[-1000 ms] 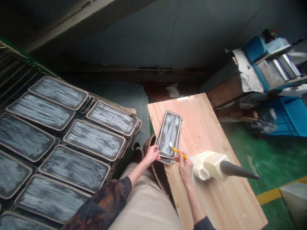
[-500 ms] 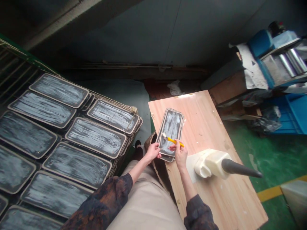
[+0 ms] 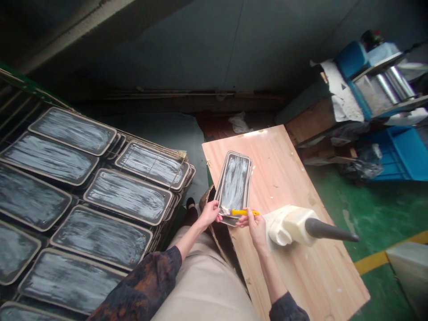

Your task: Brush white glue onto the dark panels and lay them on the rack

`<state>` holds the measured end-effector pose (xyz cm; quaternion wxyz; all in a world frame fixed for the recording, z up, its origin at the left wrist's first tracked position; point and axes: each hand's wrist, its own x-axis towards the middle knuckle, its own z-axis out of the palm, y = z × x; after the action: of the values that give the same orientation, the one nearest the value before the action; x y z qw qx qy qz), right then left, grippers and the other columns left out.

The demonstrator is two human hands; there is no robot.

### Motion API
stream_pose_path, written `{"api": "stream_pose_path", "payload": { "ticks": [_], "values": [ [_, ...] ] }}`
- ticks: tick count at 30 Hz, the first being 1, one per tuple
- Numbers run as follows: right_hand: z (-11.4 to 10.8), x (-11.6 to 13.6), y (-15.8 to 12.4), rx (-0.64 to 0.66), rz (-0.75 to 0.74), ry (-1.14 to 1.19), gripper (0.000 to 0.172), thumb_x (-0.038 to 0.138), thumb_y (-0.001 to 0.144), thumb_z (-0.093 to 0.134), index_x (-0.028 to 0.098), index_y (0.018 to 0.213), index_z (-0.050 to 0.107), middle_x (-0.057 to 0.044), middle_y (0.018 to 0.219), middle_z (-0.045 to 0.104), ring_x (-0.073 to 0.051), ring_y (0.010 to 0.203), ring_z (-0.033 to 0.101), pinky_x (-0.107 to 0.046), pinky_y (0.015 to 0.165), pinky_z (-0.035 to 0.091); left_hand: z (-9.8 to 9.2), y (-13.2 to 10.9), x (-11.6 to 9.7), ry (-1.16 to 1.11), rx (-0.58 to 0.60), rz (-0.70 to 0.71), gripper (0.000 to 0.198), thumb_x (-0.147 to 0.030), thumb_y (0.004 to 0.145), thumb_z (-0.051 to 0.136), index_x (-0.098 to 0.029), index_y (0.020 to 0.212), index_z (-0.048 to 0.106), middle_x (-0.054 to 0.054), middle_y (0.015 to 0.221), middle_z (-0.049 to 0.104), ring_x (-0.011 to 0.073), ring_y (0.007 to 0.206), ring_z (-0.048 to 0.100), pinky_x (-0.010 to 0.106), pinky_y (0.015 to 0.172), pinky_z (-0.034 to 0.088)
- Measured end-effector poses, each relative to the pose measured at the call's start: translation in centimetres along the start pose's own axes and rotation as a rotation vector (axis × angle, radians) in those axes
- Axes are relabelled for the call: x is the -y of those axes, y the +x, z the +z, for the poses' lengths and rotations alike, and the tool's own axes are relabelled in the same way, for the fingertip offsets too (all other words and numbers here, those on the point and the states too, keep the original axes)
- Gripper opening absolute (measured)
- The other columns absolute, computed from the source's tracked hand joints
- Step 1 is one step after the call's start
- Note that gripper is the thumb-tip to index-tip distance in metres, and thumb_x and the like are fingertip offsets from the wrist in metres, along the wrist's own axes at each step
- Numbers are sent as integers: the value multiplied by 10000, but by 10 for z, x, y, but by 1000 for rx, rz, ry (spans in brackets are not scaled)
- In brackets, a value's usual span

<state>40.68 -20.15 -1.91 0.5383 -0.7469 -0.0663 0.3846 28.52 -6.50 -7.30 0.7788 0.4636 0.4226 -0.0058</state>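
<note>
My right hand (image 3: 255,226) holds a small paintbrush (image 3: 243,212) by its yellow handle. The bristles rest at the near end of a dark rounded panel (image 3: 235,176) with a pale rim, streaked with whitish coating. My left hand (image 3: 210,213) pinches that panel's near left edge between thumb and fingers. Beneath the top panel, edges of at least one more panel stick out. The panels lie on a wooden board (image 3: 284,165). To the right of my right hand, a cream plastic bottle (image 3: 297,225) with a dark grey nozzle lies on its side.
Stacks of similar coated panels (image 3: 127,196) fill a wire rack on the left. Shelving with a blue bin (image 3: 404,151) and cardboard stands at the right back. A dark wall (image 3: 200,53) runs behind the board. Green floor (image 3: 351,205) shows on the right.
My right hand and the brush have moved down the panel toward its near end, and the handle now lies nearly level. My left hand stays on the panel's edge. The view has shifted slightly.
</note>
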Motion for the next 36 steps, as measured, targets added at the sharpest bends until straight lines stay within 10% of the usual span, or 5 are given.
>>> {"api": "stream_pose_path", "payload": {
  "ticks": [13, 28, 36],
  "values": [
    [19, 55, 119, -301, -491, -98, 485, 581, 861, 410, 147, 1005, 573, -45, 739, 675, -156, 596, 656, -291, 614, 542, 2, 10, 10, 79, -43, 2, 38, -123, 786, 502, -151, 765, 487, -64, 416, 509, 74, 336, 522, 104, 328, 309],
    [18, 45, 80, -278, -360, -154, 471, 577, 865, 420, 151, 961, 594, -28, 623, 635, -159, 499, 619, -269, 507, 525, 0, 9, 7, 1, 10, -37, 55, -164, 778, 496, -154, 819, 461, -31, 478, 543, 160, 463, 636, 175, 390, 442],
    [41, 76, 133, -289, -526, -67, 468, 580, 855, 427, 160, 991, 580, -26, 726, 666, -154, 629, 659, -287, 638, 539, 1, 12, 8, -5, 19, -46, 185, -217, 763, 521, -147, 918, 449, -41, 496, 538, 160, 447, 626, 188, 387, 451]
  ]
}}
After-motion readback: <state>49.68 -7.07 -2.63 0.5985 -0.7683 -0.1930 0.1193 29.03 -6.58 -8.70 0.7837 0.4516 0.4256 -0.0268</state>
